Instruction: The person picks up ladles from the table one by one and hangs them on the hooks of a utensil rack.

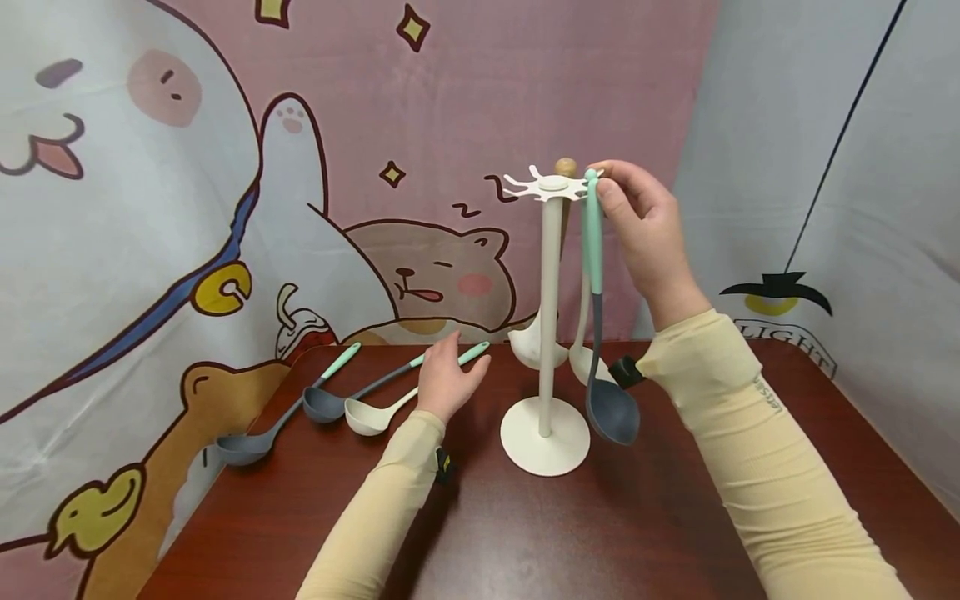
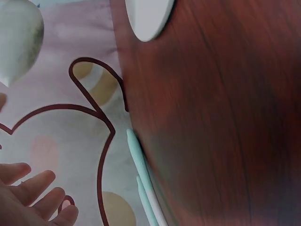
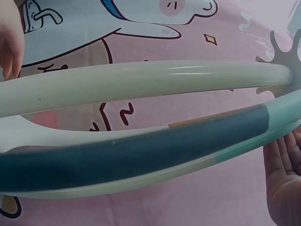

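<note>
In the head view my right hand (image 1: 641,225) pinches the top of a mint-handled ladle with a dark bowl (image 1: 613,412), at the right side of the white rack's (image 1: 550,308) hooked top. Whether the handle's end sits on a hook cannot be made out. My left hand (image 1: 448,379), fingers spread and relaxed, hovers over the mint handles of ladles on the table, holding nothing; in the left wrist view its fingers (image 2: 40,188) are loosely bent. The right wrist view shows my right hand (image 3: 287,179) beside the mint handle (image 3: 282,113), partly cut off.
Behind the rack's post hang a white ladle (image 1: 528,340) and a cream-bowled one (image 1: 588,363). Left on the table (image 1: 495,533) lie a dark ladle (image 1: 243,448), another dark one (image 1: 324,405) and a cream one (image 1: 367,417). A patterned cloth (image 1: 480,100) hangs behind.
</note>
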Tool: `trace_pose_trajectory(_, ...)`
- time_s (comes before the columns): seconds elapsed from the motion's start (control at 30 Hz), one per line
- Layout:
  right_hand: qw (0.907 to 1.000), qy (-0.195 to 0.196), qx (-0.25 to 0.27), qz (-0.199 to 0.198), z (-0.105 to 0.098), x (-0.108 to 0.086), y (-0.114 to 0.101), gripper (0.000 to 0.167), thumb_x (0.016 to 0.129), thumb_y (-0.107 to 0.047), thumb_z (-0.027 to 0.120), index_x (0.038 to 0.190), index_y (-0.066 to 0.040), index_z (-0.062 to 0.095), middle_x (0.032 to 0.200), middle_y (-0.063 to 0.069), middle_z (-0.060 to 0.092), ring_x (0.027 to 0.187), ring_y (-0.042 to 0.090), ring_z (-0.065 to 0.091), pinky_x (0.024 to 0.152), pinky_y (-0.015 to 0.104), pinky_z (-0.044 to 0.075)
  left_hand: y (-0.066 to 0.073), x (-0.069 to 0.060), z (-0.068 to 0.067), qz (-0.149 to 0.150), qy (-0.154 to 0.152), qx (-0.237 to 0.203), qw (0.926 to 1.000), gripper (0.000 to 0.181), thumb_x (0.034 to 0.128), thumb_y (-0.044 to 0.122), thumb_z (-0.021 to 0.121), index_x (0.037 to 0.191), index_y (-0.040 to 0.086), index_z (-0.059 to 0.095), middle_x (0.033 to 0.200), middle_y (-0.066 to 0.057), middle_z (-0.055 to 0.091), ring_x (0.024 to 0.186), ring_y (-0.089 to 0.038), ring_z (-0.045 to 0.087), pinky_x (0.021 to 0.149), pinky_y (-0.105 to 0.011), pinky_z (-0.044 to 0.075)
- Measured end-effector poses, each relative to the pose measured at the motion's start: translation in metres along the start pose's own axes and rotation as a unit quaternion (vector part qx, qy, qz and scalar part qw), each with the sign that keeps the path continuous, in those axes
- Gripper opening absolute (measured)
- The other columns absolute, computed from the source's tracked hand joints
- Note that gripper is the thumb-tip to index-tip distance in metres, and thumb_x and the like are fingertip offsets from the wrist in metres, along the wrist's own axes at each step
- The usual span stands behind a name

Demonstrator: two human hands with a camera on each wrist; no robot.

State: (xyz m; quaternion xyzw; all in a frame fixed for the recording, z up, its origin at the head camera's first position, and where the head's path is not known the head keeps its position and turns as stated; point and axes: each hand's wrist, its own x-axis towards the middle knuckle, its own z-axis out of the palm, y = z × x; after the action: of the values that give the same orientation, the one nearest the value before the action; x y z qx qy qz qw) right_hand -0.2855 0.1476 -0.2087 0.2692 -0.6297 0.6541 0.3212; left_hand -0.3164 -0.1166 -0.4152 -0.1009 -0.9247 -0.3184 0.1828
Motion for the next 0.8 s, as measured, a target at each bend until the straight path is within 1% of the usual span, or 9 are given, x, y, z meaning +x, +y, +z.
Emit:
trace_pose_trajectory(0.17,1.0000,-0.002,-0.001,0.000,0.000,0.000,-0.001,0.024,0.098,-0.018,0.060,0.115,-0.003,0.068,0.105,0.004,0.064,0.093,0.018,0.055,0.082,0.026,0.044,-0.009,0.005,0.000,-0.011,-0.019,0.044,0.9988,0.073,0.0869,0.045,0.072,0.142,0.003,0.049,0.134,-0.020,0.055,0.125,-0.041,0.048,0.102,-0.052,0.041)
trace_pose_trajectory(0.33,1.0000,0.000,-0.002,0.003,0.000,0.000,-0.001,0.024,0.098,-0.018,0.060,0.115,-0.003,0.068,0.104,0.004,0.064,0.093,0.017,0.055,0.083,0.026,0.044,-0.017,0.009,0.001,-0.020,-0.030,0.076,0.9965,0.078,0.0811,0.049,0.078,0.137,0.000,0.052,0.127,-0.023,0.057,0.118,-0.043,0.052,0.096,-0.055,0.045)
trace_pose_trajectory(0.47,1.0000,0.002,-0.006,0.004,0.000,0.000,-0.001,0.024,0.098,-0.018,0.060,0.114,-0.003,0.068,0.104,0.004,0.064,0.093,0.017,0.055,0.083,0.026,0.044,-0.026,0.013,0.002,-0.041,-0.044,0.095,0.9937,0.081,0.0773,0.052,0.080,0.135,0.002,0.053,0.126,-0.022,0.057,0.115,-0.043,0.053,0.093,-0.055,0.046)
trace_pose_trajectory(0.57,1.0000,0.001,-0.008,0.005,0.001,0.000,-0.002,0.024,0.098,-0.018,0.060,0.114,-0.003,0.068,0.103,0.003,0.064,0.092,0.017,0.055,0.082,0.026,0.044,-0.033,0.016,0.002,-0.060,-0.058,0.106,0.9908,0.081,0.0764,0.052,0.081,0.135,0.003,0.054,0.127,-0.022,0.056,0.115,-0.042,0.053,0.092,-0.056,0.046)
trace_pose_trajectory(0.67,0.9999,0.000,-0.012,0.005,0.001,0.000,-0.002,0.024,0.098,-0.018,0.060,0.115,-0.003,0.068,0.104,0.003,0.064,0.093,0.017,0.054,0.082,0.026,0.044,-0.038,0.016,0.001,-0.071,-0.071,0.121,0.9876,0.080,0.0759,0.051,0.082,0.134,0.003,0.055,0.125,-0.023,0.057,0.113,-0.042,0.054,0.091,-0.056,0.047)
trace_pose_trajectory(0.8,0.9999,-0.001,-0.016,0.004,0.001,0.000,-0.001,0.024,0.098,-0.019,0.060,0.114,-0.004,0.068,0.104,0.003,0.064,0.093,0.017,0.055,0.082,0.026,0.044,-0.044,0.017,0.000,-0.087,-0.099,0.146,0.9805,0.076,0.0764,0.051,0.082,0.130,0.003,0.058,0.121,-0.022,0.059,0.111,-0.041,0.055,0.089,-0.055,0.048)
